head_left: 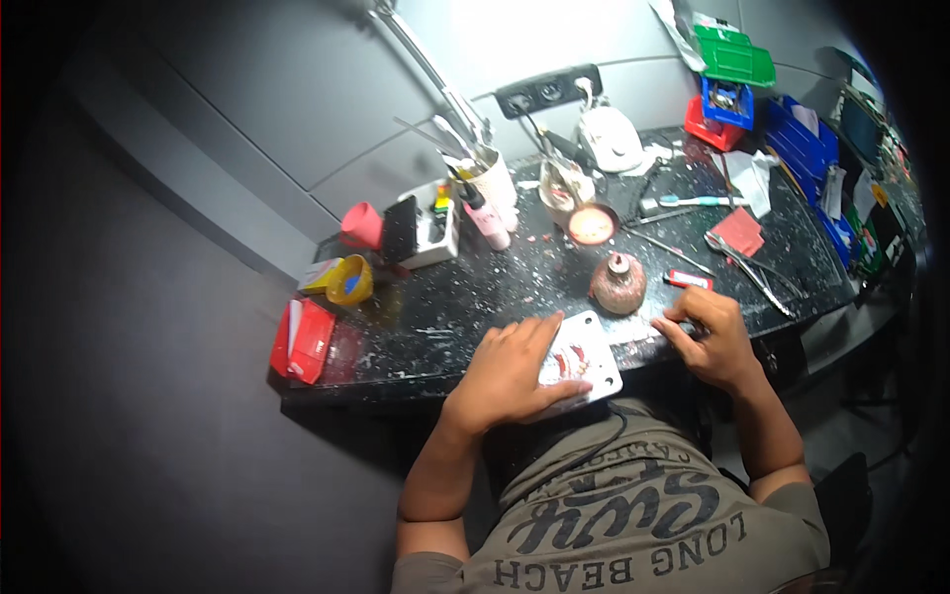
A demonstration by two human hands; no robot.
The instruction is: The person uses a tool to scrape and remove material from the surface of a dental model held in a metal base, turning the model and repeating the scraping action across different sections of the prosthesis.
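Note:
My left hand (510, 371) lies flat on a small white tile (584, 358) at the front edge of the dark speckled worktop (445, 307), thumb under its near edge. The tile carries a few small reddish and dark pieces. My right hand (708, 337) rests on the worktop edge to the right of the tile, fingers curled; whether something small is pinched in them is not visible. A round brown flask-like pot (618, 284) stands just behind the tile, between both hands.
Behind are a glowing round dish (592, 225), a pink bottle (487, 218), a white cup of tools (492, 178), a white box (432, 238), a pink cup (362, 226), yellow tape (350, 280) and a red box (305, 340). Long tweezers (757, 272) and blue bins (797, 139) sit right.

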